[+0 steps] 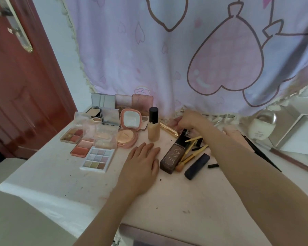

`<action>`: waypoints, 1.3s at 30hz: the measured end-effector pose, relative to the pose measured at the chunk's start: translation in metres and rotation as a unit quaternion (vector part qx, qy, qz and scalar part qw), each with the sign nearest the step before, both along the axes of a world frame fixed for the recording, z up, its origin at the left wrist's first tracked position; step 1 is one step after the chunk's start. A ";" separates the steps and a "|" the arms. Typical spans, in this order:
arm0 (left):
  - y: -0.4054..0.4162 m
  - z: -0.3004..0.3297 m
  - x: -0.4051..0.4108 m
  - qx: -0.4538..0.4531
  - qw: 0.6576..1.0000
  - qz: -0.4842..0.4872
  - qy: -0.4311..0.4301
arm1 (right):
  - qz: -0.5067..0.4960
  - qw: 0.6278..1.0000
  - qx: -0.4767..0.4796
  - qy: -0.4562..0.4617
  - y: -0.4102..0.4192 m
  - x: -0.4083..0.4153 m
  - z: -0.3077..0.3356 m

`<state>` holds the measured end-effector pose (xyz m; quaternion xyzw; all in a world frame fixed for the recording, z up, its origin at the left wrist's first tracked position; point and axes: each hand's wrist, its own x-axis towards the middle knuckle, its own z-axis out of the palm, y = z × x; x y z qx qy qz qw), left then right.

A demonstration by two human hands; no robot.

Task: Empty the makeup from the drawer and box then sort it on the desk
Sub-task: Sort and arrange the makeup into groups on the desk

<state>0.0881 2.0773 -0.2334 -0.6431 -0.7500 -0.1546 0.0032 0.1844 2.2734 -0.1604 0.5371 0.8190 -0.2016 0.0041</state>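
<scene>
Makeup (103, 139) crowds the desk (60, 183) — left hand (142, 160) flat beside it.

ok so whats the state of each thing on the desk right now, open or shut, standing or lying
foundation bottle: upright, black cap on
brown flat bottle: lying flat
nine-pan palette: open, pans showing
pink round compact: open, mirror lid up
blush palette: open, clear lid up
dark tube: lying flat
gold-handled brushes: lying loose across the brown flat bottle
left hand: flat on the desk, holding nothing
right hand: reaching to the back, grip unclear
</scene>
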 end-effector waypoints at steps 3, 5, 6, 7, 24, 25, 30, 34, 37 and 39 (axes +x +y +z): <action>0.001 0.000 -0.001 -0.002 1.000 0.001 0.006 | -0.001 1.000 -0.013 -0.001 0.002 -0.002 0.005; 0.001 0.000 -0.002 -0.002 1.000 -0.001 0.005 | 0.004 0.999 -0.034 0.003 0.002 -0.001 0.007; 0.001 0.000 -0.002 0.001 1.000 -0.001 0.003 | 0.005 0.999 -0.049 0.014 0.002 0.000 0.007; 0.001 -0.001 -0.003 0.004 1.000 -0.002 0.003 | 0.002 0.998 -0.062 0.030 0.003 0.002 0.006; 0.001 0.000 -0.006 0.022 0.999 -0.001 -0.029 | -0.076 0.847 -0.109 0.515 -0.047 0.046 0.015; 0.002 0.000 -0.006 0.029 0.999 -0.001 -0.042 | -0.078 0.825 -0.132 0.545 -0.059 0.052 0.014; -0.004 0.004 -0.005 0.102 0.983 0.000 -0.155 | -0.064 0.794 -0.128 0.592 -0.110 0.078 0.004; -0.019 0.022 0.014 0.229 0.925 0.039 -0.301 | -0.002 0.823 -0.004 0.569 -0.137 0.089 -0.008; -0.029 0.047 0.040 0.225 0.840 0.060 -0.489 | 0.056 0.831 0.076 0.548 -0.153 0.090 -0.016; -0.035 0.059 0.054 0.198 0.807 0.056 -0.553 | 0.091 0.831 0.115 0.537 -0.160 0.089 -0.021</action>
